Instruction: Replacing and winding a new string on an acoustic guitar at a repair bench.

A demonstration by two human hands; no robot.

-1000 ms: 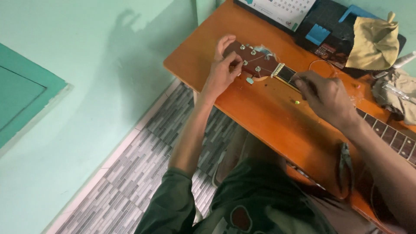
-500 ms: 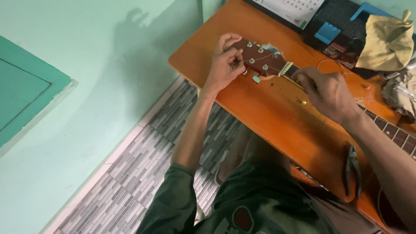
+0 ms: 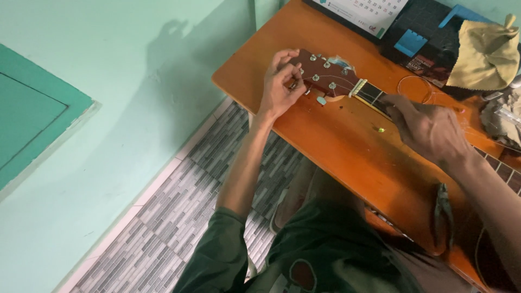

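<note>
On the glossy orange wooden table (image 3: 336, 157), a guitar lies flat with its reddish-brown headstock (image 3: 325, 76) pointing toward ten o'clock and its dark fretted neck (image 3: 374, 96) running off toward four o'clock. At the headstock's nine-o'clock edge, the left hand (image 3: 279, 81) has its fingertips pinched together on a small metal tuning peg (image 3: 296, 84), the wrist bent and the bare forearm stretching back toward six o'clock. Round silver tuner posts dot the headstock's smooth face, and a pale blue tuner button sticks out from its lower edge. At three o'clock from the headstock, the right hand (image 3: 431, 130) rests over the neck, fingers curled down against the strings; whether they pinch a string cannot be told. A tiny brass-coloured bit (image 3: 381, 129) lies on the tabletop just beside that hand. Dark slim pliers (image 3: 442, 211) lie near the table's five-o'clock edge. Toward one o'clock sit a crumpled yellow cloth (image 3: 485, 51), soft and creased, a flat black box with blue patches (image 3: 420, 40), and a thin coiled wire loop (image 3: 415, 87). Below the table, grey brick-patterned tile floor (image 3: 179, 228) meets a smooth mint-green wall (image 3: 108, 108).
</note>
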